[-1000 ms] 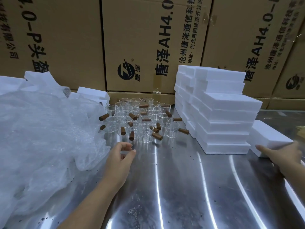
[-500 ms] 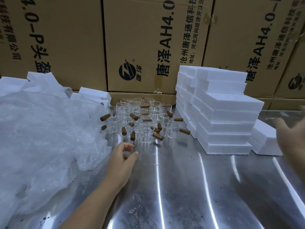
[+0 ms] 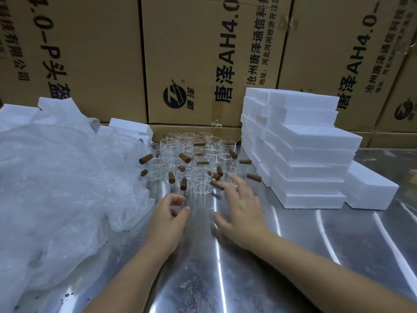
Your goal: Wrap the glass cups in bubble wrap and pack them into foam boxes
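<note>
Several clear glass cups (image 3: 191,159) with brown wooden handles stand clustered at the back middle of the steel table (image 3: 282,263). A heap of bubble wrap (image 3: 58,188) covers the left side. White foam boxes (image 3: 309,168) are stacked at the right, with a single one (image 3: 370,190) beside the stack. My left hand (image 3: 168,219) hovers just in front of the nearest cups, fingers loosely curled and holding nothing. My right hand (image 3: 242,208) reaches toward the front cups with fingers spread, blurred by motion, also holding nothing.
Large cardboard cartons (image 3: 203,59) form a wall behind the table. More white foam pieces (image 3: 128,127) lie at the back left behind the bubble wrap. Bare steel lies in front of my hands.
My right hand left the single foam box at the right and swept left to the front of the cups. My left hand stayed almost where it was.
</note>
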